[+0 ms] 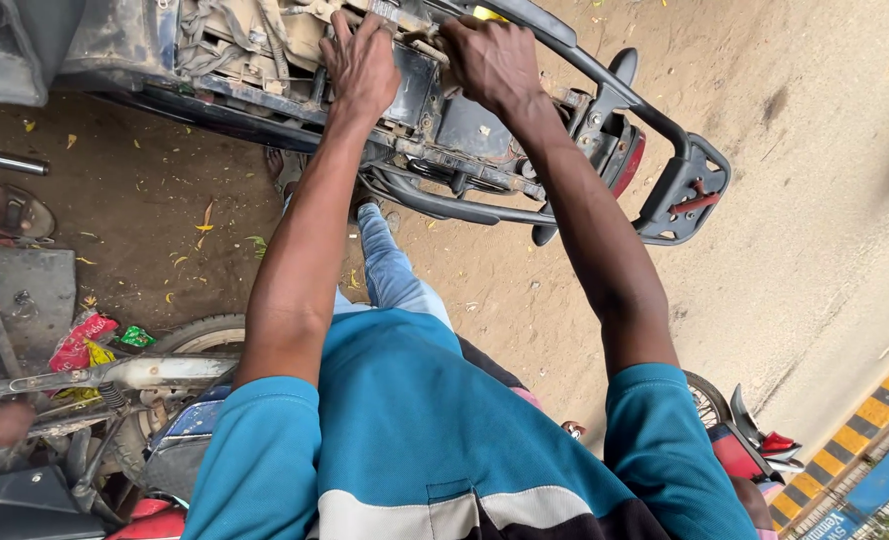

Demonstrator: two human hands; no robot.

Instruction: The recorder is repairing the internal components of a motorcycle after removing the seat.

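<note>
Two bare hands are at work in the upper middle of the frame, inside the open rear part of a motorcycle whose seat is off. The left hand lies flat, with fingers spread wide, on the top of a dark box-shaped part, probably the battery or its case; it presses but does not close around it. The right hand is curled over the right upper edge of the same box, and its fingertips are hidden, so I cannot tell if they grip something.

The box sits deep in the frame, between dusty cables at the upper left and the black grab rail at the right. I judge it stiff and rather heavy, with dusty, smooth sides that may slip. The best hold looks to be on its two short upper edges, one hand at each side, away from the loose cables.

Below, sandy ground with small leaves, and another motorcycle at the lower left.
</note>
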